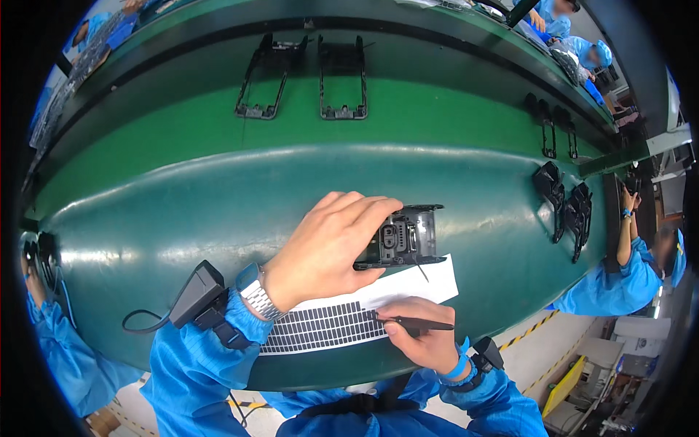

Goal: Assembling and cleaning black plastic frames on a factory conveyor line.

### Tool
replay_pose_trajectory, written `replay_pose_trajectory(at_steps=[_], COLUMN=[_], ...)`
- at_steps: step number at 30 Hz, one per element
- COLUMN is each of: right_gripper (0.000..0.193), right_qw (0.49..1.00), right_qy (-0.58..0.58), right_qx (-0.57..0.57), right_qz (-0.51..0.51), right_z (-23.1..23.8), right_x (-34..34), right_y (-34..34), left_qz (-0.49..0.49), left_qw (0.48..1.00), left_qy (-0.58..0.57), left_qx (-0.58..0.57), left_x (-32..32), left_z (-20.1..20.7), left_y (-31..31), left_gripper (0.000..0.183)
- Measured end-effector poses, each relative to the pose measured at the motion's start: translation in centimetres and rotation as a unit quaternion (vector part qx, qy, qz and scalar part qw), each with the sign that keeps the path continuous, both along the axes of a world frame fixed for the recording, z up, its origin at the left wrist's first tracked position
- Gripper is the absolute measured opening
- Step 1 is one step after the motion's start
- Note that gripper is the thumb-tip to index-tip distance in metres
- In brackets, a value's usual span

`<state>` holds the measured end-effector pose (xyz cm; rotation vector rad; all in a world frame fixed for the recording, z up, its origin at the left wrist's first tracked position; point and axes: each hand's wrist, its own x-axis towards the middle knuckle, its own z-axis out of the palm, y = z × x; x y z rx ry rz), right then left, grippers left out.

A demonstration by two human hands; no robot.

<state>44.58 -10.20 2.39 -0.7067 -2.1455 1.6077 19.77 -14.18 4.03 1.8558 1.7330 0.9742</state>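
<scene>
Tweezers (421,323) pointing left, tips at sticker sheet (324,329).
Right hand (426,346) pinched round them, nearer sheet; left hand (324,247), spread, grips black housing (425,234) beyond.

Black housing (403,237), gridded sheet (364,293) alongside, dark tool (421,323)

The housing (399,251) is black, with a greyish sheen at its right side. The sheet (433,280) is white, patterned with rows of small black rectangles, and the slim tool (421,323) is black. The surface (495,218) is dark green, the strip behind it (437,116) brighter green. Frames (344,113) are black, sleeves (193,357) blue, the watch strap (257,299) silver, and the floor tape (526,333) yellow-and-black striped.
</scene>
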Motion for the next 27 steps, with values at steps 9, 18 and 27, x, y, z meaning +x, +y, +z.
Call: replay_pose_trajectory(at_steps=[9, 18, 27], right_gripper=[0.023, 0.021, 0.018], right_qw=[0.998, 0.996, 0.996], right_qy=[-0.045, -0.042, -0.012], right_qx=[0.047, 0.075, 0.075], right_qz=[-0.006, 0.03, 0.043], right_z=[-1.2, -1.1, -1.5], right_x=[0.3, 0.1, 0.0], right_y=[0.4, 0.8, 1.1], left_qz=[-0.008, -0.02, -0.014], left_qw=[0.992, 0.993, 0.994], left_qy=[0.091, 0.065, 0.057], left_qx=[-0.083, -0.092, -0.097], left_x=[0.9, 0.4, 0.5], left_z=[-0.9, -2.0, -2.2], left_y=[-4.9, -4.8, -4.7], left_gripper=[0.093, 0.091, 0.091])
